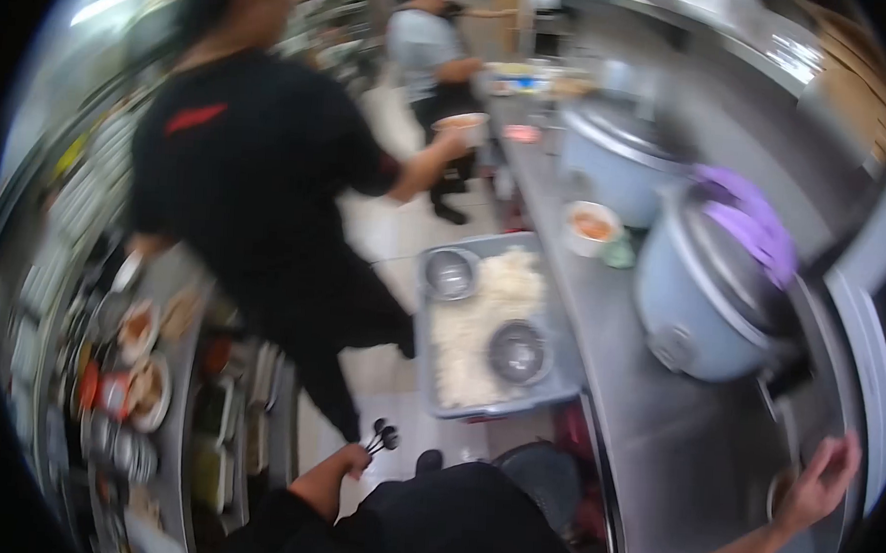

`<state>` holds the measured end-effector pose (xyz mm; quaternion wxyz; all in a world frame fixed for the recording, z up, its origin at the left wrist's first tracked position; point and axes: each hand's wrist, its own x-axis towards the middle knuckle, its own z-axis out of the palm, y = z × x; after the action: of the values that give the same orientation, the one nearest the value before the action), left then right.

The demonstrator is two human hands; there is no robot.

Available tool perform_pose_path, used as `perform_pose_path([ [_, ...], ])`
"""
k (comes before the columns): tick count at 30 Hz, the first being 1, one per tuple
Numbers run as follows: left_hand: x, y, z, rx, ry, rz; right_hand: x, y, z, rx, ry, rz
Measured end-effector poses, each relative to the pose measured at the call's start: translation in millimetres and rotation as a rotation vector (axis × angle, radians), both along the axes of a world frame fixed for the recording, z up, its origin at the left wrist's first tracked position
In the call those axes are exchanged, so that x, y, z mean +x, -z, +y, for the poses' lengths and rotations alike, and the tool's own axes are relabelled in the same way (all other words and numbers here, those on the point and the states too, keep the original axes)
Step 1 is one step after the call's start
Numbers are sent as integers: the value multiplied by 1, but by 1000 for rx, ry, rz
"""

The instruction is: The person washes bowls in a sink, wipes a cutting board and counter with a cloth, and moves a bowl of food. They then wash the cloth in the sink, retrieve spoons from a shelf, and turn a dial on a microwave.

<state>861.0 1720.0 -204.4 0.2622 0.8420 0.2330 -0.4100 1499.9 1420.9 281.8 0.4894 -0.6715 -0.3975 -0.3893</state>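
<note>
My left hand (355,459), low and left of centre, is closed around the handles of several black ladles (383,436). Over the right end of the steel counter (653,468) my right hand (825,479) is raised with its fingers apart, holding nothing. Ahead of me is a grey tub (568,378) of white rice (465,338), with two metal bowls (519,352) (450,275) in it. Two large rice cookers stand on the counter, the nearer one (692,300) with a purple cloth (751,228) on its lid.
A co-worker in black (258,167) stands at the left, holding a bowl (461,129). Another person (425,50) is farther back. Food containers and plates (146,391) line the left shelf. A white bowl (592,229) of orange food sits near the cookers.
</note>
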Motion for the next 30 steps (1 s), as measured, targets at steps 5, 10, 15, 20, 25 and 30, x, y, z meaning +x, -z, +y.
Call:
perform_pose_path([
  [5, -7, -59, -28, -198, -1474, 48, -98, 30, 159, -618, -584, 106],
  [10, -74, -30, -15, -226, -1640, 31, -222, 90, 273, -1100, -838, 190],
  [15, -167, 11, 2, -356, -1507, 193, -307, 180, 372, -1358, -994, 37],
  [20, -244, -7, 35, -286, -1434, 239, -378, 246, 424, -1737, -1026, -41],
  [25, -259, -47, 77, -193, -1547, 114, -395, 252, 449, -1922, -983, -45],
  [30, -253, 5, 116, -263, -1171, 164, -378, 271, 475, -1822, -1010, -31],
])
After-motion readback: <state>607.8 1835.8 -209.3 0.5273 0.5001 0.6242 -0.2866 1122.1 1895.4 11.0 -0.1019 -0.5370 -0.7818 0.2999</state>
